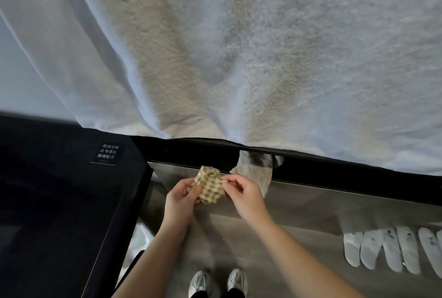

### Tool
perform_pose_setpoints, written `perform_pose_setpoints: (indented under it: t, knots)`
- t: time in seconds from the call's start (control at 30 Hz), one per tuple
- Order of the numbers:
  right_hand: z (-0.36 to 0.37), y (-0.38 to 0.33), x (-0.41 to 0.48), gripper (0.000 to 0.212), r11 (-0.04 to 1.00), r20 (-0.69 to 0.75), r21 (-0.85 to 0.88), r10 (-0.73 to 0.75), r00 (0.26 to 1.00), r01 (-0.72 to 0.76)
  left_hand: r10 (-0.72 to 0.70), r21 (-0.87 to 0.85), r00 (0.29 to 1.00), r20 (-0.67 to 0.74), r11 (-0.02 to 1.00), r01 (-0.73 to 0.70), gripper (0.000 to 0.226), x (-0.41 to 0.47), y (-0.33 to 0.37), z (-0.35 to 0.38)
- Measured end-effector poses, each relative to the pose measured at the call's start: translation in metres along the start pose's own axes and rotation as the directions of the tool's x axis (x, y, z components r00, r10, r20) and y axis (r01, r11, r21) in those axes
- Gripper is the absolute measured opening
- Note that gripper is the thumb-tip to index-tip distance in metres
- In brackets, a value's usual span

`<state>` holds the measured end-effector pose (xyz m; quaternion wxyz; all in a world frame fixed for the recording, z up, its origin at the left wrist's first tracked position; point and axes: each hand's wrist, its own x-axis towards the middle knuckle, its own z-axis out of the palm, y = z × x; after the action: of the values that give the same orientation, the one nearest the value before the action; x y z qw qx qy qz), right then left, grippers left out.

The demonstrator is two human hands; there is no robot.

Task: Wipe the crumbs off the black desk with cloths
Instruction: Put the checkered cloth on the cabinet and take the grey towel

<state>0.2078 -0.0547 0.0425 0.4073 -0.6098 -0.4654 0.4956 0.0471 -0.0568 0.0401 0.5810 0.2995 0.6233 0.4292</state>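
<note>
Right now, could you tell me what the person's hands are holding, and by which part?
Both hold a bunched checked cloth: the left hand grips its left side, the right hand pinches its right edge.

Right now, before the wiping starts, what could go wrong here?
1. The left hand and the right hand hold the cloth bunched over the floor, not over the desk. Any crumbs in it may drop there, near the slippers.
2. The bedcover hangs close to the desk's far edge. Crumbs swept that way may land on it.
</note>
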Motion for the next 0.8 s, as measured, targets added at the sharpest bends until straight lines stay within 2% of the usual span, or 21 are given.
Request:
perform_pose_setpoints:
  t: [0.2,0.33,0.43,0.5,0.6,0.67,0.7,0.73,0.8]
  knots:
    - [0.016,0.012,0.031,0.021,0.96,0.057,0.161,0.223,0.973,-0.229,-0.136,-0.192,0.985,0.104,0.969,0.154,0.023,0.048,0.0,0.006]
    - [0.025,0.016,0.046,0.029,0.973,-0.096,0.171,0.176,0.98,-0.158,-0.169,-0.345,0.977,0.13,0.916,0.204,0.034,0.067,0.012,0.015]
    - [0.035,0.018,0.05,0.045,0.965,-0.034,0.15,0.221,0.975,-0.213,-0.27,-0.384,0.962,0.032,0.886,0.261,0.037,0.077,0.013,0.018]
    - [0.041,0.016,0.047,0.053,0.953,0.037,0.115,0.276,0.96,-0.279,-0.277,-0.293,0.961,-0.019,0.92,0.259,0.038,0.074,0.008,0.016]
    - [0.047,0.007,0.046,0.061,0.935,0.149,0.114,0.318,0.936,-0.336,-0.234,-0.187,0.972,-0.001,0.955,0.23,0.031,0.066,0.004,0.01]
    - [0.049,0.003,0.05,0.063,0.932,0.181,0.07,0.339,0.923,-0.356,-0.127,0.002,0.992,-0.002,0.992,0.127,0.033,0.069,0.001,0.005]
    - [0.049,0.003,0.052,0.063,0.938,0.164,0.028,0.338,0.927,-0.347,-0.021,0.158,1.0,-0.002,0.987,0.021,0.036,0.073,0.0,0.001]
    - [0.048,0.004,0.055,0.063,0.943,0.138,-0.021,0.333,0.933,-0.333,0.106,0.321,0.994,0.029,0.941,-0.109,0.039,0.075,-0.001,-0.002]
    - [0.044,0.009,0.058,0.062,0.948,0.104,-0.081,0.317,0.943,-0.309,0.285,0.556,0.934,0.216,0.75,-0.358,0.049,0.079,-0.002,-0.006]
